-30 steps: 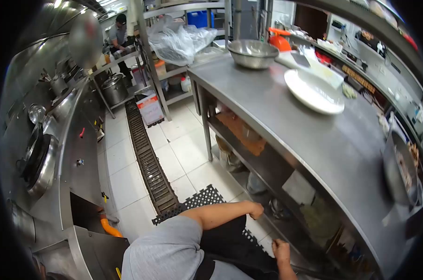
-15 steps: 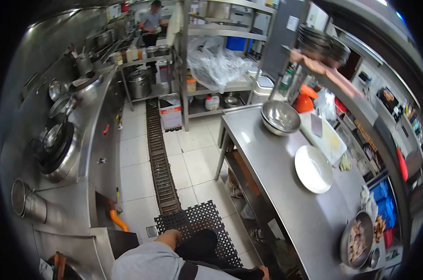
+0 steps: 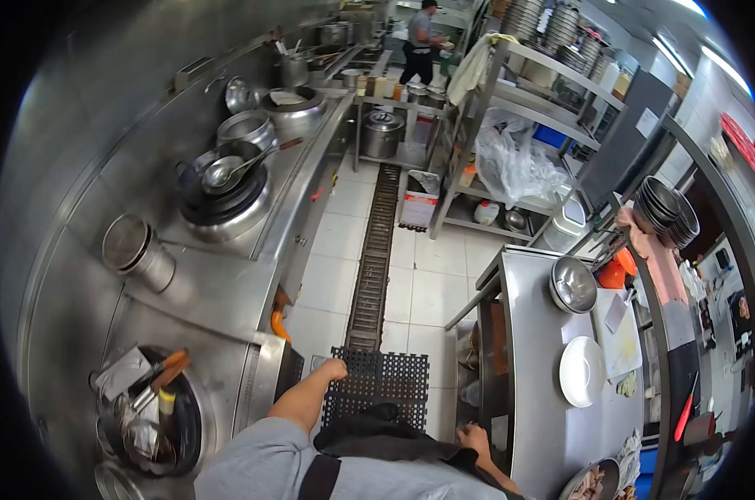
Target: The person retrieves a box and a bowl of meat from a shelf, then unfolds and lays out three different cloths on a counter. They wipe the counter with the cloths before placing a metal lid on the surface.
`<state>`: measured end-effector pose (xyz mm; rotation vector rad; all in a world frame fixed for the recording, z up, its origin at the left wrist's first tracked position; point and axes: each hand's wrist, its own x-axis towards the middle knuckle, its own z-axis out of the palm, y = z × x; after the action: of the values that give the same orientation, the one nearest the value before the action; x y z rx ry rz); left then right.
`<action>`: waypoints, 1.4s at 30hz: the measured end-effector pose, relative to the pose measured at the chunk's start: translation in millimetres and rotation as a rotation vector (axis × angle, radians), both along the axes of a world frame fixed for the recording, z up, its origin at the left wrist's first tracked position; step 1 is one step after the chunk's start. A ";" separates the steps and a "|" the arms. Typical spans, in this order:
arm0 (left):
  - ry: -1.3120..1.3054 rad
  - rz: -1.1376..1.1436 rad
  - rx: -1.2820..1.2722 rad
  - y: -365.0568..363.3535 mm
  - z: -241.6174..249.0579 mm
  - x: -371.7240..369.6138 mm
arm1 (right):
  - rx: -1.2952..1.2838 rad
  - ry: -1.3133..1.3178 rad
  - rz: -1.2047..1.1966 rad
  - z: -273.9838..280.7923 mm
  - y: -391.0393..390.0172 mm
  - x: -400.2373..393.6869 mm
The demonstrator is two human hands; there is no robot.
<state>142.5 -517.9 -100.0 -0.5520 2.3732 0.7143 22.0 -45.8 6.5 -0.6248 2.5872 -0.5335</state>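
Note:
My left hand (image 3: 336,369) hangs loosely closed in front of me above the black rubber mat (image 3: 394,375), with nothing visible in it. Beside the left edge of the steel table (image 3: 531,350) is my right hand (image 3: 474,437), its fingers curled in and no object showing. On that table stand a white plate (image 3: 582,372), nested metal bowls (image 3: 573,284), a white cutting board (image 3: 617,342) with a cleaver (image 3: 616,313), and a pan of sliced meat (image 3: 592,487) cut off at the bottom edge.
Left, a wok range (image 3: 186,292) carries woks, a ladle (image 3: 227,171) and strainers (image 3: 127,242). A wok with tools (image 3: 156,417) sits lower left. A drain grate (image 3: 373,258) runs along the floor. Beyond are a shelf rack (image 3: 510,96) and another person (image 3: 421,42).
My view has swung right and tilted, so the range shows more and the table sits further right and lower. Both my hands now show more fully. The other person has turned sideways.

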 end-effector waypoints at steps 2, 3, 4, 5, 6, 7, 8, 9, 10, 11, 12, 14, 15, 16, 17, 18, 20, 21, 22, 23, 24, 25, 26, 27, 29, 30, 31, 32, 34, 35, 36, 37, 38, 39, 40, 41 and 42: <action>0.064 0.055 0.009 5.4 -6.5 30.5 | -0.019 0.001 0.084 13.6 -17.1 -5.4; 0.042 0.132 0.011 14.0 -5.0 48.9 | 0.020 -0.072 0.108 22.0 -23.7 -8.6; 0.023 0.206 0.012 22.1 -2.7 66.6 | 0.058 -0.142 0.129 28.8 -28.5 -11.2; -0.081 0.253 0.014 31.9 -2.5 84.7 | 0.061 -0.142 0.145 34.7 -31.1 -14.3; -0.188 0.296 0.023 47.6 -2.4 106.0 | 0.038 -0.114 0.156 40.9 -28.6 -15.7; -0.255 0.325 0.023 66.6 -4.3 129.0 | 0.015 -0.084 0.166 45.3 -21.2 -17.8; -0.321 0.352 0.019 85.9 -10.1 155.9 | 0.040 -0.062 0.165 44.8 -13.1 -20.8; -0.374 0.189 0.032 105.7 -50.3 194.2 | 0.045 -0.067 0.173 43.9 -0.6 -20.6; -0.425 0.024 0.042 120.4 -79.4 218.7 | 0.008 -0.063 0.128 42.2 12.0 -21.3; -0.481 0.266 0.127 148.9 -63.3 236.6 | -0.032 -0.059 0.082 37.5 23.5 -22.4; -0.530 0.508 0.208 175.0 -45.8 253.1 | -0.044 -0.007 0.092 28.4 39.1 -20.0; -0.523 0.566 0.322 205.8 -68.6 282.6 | 0.072 0.015 0.164 16.2 74.3 -6.8; -0.520 0.577 0.325 210.7 -64.9 280.7 | 0.194 0.046 0.240 13.7 88.6 -0.6; -0.526 0.632 0.386 216.9 -57.6 277.6 | 0.186 0.020 0.278 6.0 105.5 5.2; -0.530 0.705 0.455 223.2 -51.7 277.4 | 0.181 -0.007 0.335 -6.2 126.6 10.8; -0.468 0.566 0.391 220.3 -58.1 274.4 | 0.193 -0.007 0.399 -70.3 194.2 -7.9; -0.133 0.230 0.026 219.5 -119.9 266.2 | 0.202 -0.055 0.590 -109.1 189.3 -21.1; -0.219 0.560 0.158 215.1 -44.5 248.4 | 0.221 -0.020 0.697 -99.7 177.9 -51.0; -0.163 0.287 0.039 205.1 -15.9 235.7 | 0.234 0.015 0.805 -90.6 156.6 -79.2; -0.101 0.383 -0.001 195.4 -4.4 221.6 | 0.236 0.045 0.883 -82.8 135.4 -98.4; 0.020 0.593 -0.012 187.9 10.8 212.2 | 0.222 0.079 0.922 -78.9 111.5 -110.0; 0.134 0.652 0.011 179.5 38.3 201.9 | 0.199 0.112 0.943 -75.1 87.8 -116.8; 0.262 0.803 0.093 172.7 52.3 194.8 | 0.181 0.141 0.949 -71.3 69.3 -119.6; 0.394 0.948 0.180 170.9 56.7 190.6 | 0.169 0.171 0.951 -65.8 54.5 -123.6; 0.497 1.066 0.259 170.5 50.0 185.7 | 0.144 0.240 0.953 -54.8 14.9 -139.8; 0.603 1.154 0.325 167.1 47.5 184.9 | 0.127 0.279 0.953 -48.7 -13.0 -149.2; 0.566 1.261 0.467 166.2 48.1 185.6 | 0.082 0.242 0.813 -44.5 -54.6 -162.3; 0.507 1.321 0.559 165.9 45.0 189.7 | 0.048 0.204 0.665 -31.2 -103.6 -166.8; 0.330 1.335 0.647 161.8 40.7 200.9 | 0.057 0.215 0.663 19.3 -193.2 -158.2; 0.328 1.337 0.654 154.8 44.2 208.6 | -0.027 0.215 0.656 51.9 -235.9 -131.8; 0.251 1.309 0.602 148.9 53.5 217.5 | -0.184 0.433 0.749 32.6 -267.4 -139.6; 0.172 1.281 0.553 143.1 59.0 225.3 | -0.224 0.188 0.694 30.9 -301.2 -136.0; 0.170 1.309 0.516 134.2 59.2 234.2 | -0.289 -0.101 0.560 70.3 -327.0 -89.6; 0.176 1.248 0.403 122.0 62.6 243.5 | -0.303 -0.182 0.578 75.9 -345.2 -68.6; 0.169 1.199 0.348 107.8 61.6 253.9 | -0.298 -0.177 0.654 74.9 -356.2 -50.4; 0.164 1.141 0.288 92.8 57.9 262.8 | -0.279 -0.167 0.768 68.1 -361.7 -35.9; 0.160 1.139 0.281 82.0 54.7 271.4 | -0.289 -0.163 0.867 57.9 -360.5 -21.0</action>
<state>413.9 -436.0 -45.3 -1.7894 1.8615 1.5604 0.9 -406.3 64.4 -1.5966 1.8354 -0.6084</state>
